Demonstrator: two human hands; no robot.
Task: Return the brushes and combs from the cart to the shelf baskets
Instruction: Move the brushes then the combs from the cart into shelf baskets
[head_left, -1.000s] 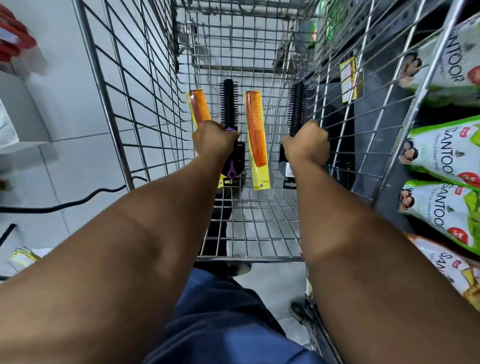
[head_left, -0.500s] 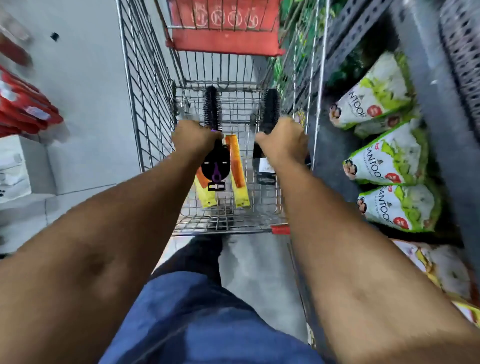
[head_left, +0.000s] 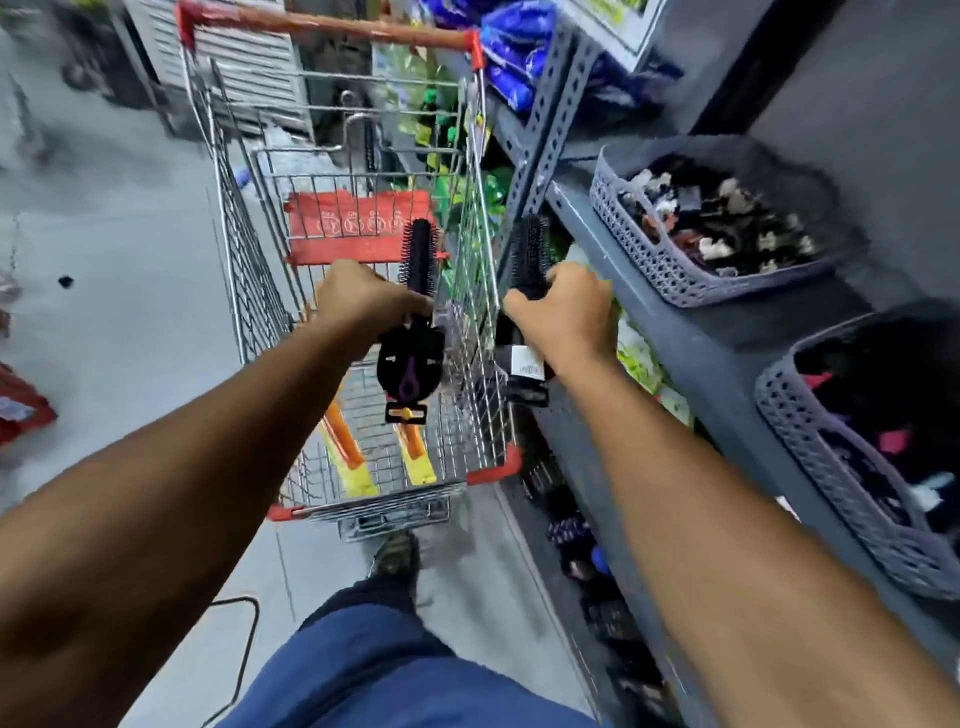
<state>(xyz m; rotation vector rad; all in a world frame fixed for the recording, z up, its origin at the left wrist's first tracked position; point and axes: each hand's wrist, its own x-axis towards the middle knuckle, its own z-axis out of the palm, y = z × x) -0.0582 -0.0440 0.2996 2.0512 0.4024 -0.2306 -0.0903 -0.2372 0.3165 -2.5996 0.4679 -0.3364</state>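
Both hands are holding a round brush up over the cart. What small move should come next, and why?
Probably swing the right hand and its brush right, toward the far basket. That brush is already past the cart wall, beside the shelf. Which basket takes brushes can't be told; its contents are blurred. The left hand grips the other brush; two combs lie in the cart.

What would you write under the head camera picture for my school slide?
Left hand and right hand each lift a black round brush above the cart, two combs left inside, baskets nearby.
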